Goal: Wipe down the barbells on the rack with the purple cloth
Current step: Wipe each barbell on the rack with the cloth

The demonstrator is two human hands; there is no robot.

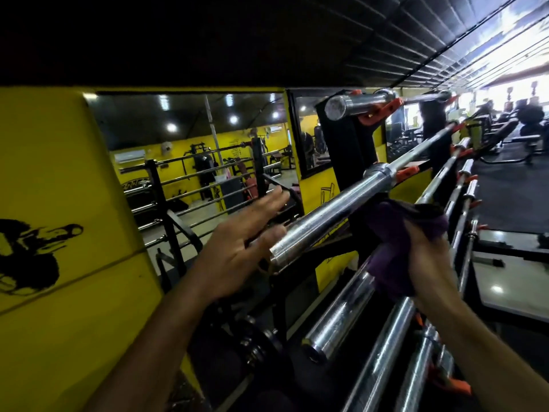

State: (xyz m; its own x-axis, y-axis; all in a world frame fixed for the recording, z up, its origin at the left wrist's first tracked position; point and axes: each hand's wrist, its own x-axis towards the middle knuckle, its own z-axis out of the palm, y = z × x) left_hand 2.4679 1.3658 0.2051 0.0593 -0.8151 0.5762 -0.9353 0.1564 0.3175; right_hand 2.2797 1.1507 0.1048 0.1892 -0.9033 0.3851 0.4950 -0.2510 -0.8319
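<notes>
Several chrome barbells lie on a black rack [344, 138] that runs away to the right. The middle barbell [332, 215] points its sleeve end toward me. My left hand [237, 248] is open with straight fingers just left of that sleeve's end, fingertips level with the bar; whether it touches is unclear. My right hand [427, 263] grips the bunched purple cloth [395, 233], which presses against the underside of the same sleeve near its collar. A higher barbell [353, 107] rests at the rack's top, and lower barbells [341, 319] lie below my hands.
A yellow wall [59, 188] with a black graphic stands close on the left, with a mirror [190, 150] beside it. Orange clamp collars [407, 173] sit on the bars. Dark weight plates [258, 346] sit low by the rack. Gym benches and machines fill the far right.
</notes>
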